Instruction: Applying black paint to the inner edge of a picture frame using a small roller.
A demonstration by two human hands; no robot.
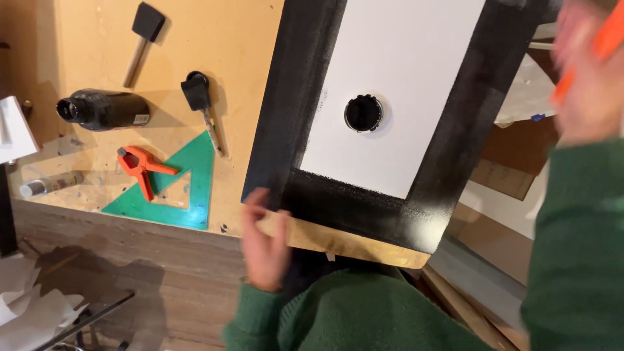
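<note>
A pale plywood desk (78, 39), scuffed and flecked with paint, is filling the upper left of the view, and its front edge is running above a wood-grain floor (162, 273) where crumpled white paper (26, 305) is lying at the far left. Near the desk's left edge a small tube (49, 184) is resting, and above it a black bottle (104, 109) is lying on its side. A foam brush (144, 36) is lying toward the back edge, and a second foam brush (200, 104) is sitting just right of the bottle. An orange spring clamp (140, 168) is lying partly across a green set-square triangle (175, 188) close to the front edge. Right of these, a large board (396, 97), white in the middle with a black-painted border, is overhanging the desk's front edge, and a round black cap (363, 113) is sitting on its white part. The left hand (263, 244), in a green sleeve, is touching the board's lower left corner with its fingers loosely curled and released, gripping nothing that shows. At the upper right the right hand (588, 71) is blurring heavily, its fingers clenching an orange object (601, 49) too smeared to identify. Behind it, pale sheets and brown cardboard are leaning beside the board.
</note>
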